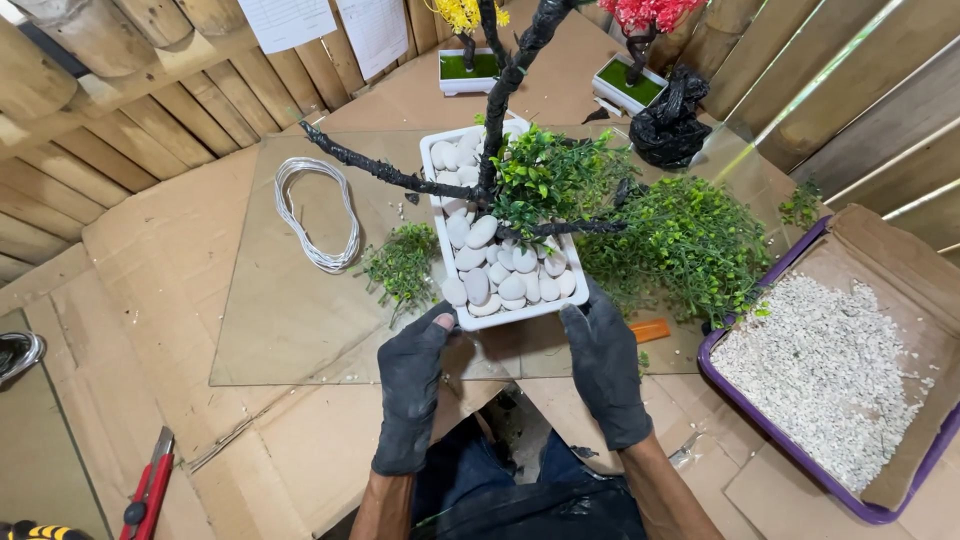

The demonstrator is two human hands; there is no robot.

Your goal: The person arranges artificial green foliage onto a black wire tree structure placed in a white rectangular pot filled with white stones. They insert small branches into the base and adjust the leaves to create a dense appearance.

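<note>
Left hand [412, 385] and right hand [603, 370], gloved, clasped on near corners of white planter [462, 240] on glass sheet [290, 300]. Tipping judged possible: black trunk [500, 90] top-heavy; white pebbles [495, 280] could be spilled toward loose greenery [690, 245].

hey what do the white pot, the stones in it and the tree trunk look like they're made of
White pot: looks like glossy ceramic or plastic, smooth with rounded edges; cannot tell which. Stones: smooth, matte white pebbles, rounded like polished river stone. Trunk: dark, rough and lumpy, apparently a wrapped or coated frame rather than real wood. Both gloved hands, left and right, touch the pot's near rim.
</note>
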